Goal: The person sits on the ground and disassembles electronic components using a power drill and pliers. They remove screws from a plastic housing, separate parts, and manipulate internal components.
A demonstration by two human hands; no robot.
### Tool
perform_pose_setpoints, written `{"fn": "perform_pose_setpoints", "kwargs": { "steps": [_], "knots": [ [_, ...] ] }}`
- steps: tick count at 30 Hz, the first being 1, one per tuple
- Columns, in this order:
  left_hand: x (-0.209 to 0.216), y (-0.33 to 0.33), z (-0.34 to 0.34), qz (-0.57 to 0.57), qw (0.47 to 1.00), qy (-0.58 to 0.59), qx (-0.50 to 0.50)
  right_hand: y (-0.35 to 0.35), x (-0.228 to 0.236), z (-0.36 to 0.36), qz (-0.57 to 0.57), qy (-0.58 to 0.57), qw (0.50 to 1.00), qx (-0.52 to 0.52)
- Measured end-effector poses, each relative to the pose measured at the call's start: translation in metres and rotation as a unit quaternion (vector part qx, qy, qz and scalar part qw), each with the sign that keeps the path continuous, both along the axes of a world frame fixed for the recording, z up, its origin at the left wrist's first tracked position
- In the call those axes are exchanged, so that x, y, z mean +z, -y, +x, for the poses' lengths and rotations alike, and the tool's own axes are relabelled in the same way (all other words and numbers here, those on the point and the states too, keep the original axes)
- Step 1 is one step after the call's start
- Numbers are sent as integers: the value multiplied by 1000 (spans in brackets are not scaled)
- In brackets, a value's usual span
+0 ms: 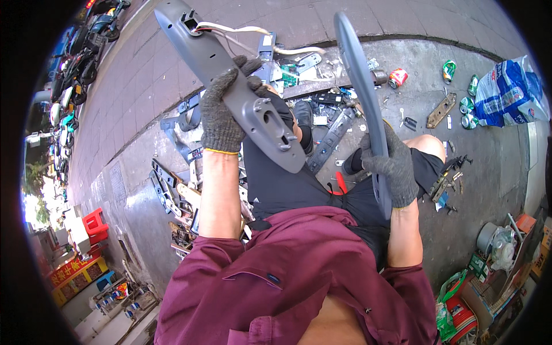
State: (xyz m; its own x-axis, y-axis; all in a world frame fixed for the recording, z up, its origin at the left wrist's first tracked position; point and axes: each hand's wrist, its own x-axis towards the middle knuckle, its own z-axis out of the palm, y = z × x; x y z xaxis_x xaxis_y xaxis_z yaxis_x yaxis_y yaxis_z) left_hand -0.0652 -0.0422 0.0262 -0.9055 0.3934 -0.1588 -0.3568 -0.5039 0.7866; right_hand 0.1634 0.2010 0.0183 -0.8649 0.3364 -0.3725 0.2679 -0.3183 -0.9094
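My left hand [221, 115], in a dark grey knit glove, is closed around a long grey door-lock panel [246, 103]. The panel is tilted, with its posts and slots facing up. Pale wires [247, 29] come out of an opening near its far end and trail right. My gloved right hand [397, 172] grips the near part of a second grey door-lock panel [363, 86], which stands nearly edge-on, so its faces are mostly hidden. The two panels are apart. Between my legs lies a tool with red handles [340, 183].
Dismantled lock parts lie around my feet, including a long dark plate [332, 141], a green circuit board [289, 75] and a brown metal plate [441, 111]. Crushed cans [397, 77] and a blue-white sack [512, 92] are at right. Scooters [89, 66] line the far left.
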Motion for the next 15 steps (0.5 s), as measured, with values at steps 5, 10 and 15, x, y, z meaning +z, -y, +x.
{"fn": "perform_pose_setpoints", "kwargs": {
  "steps": [5, 10, 15],
  "knots": [
    [-3, -36, 20, 52, 992, 64, -99, 9, -6, 3, 111, -41, 992, 41],
    [-6, -63, 35, 101, 977, 94, -165, 13, -17, -6, 246, -53, 968, 11],
    [-7, -53, 38, 76, 979, 80, -172, -8, -51, -43, 529, 12, 844, -91]
  ]
}}
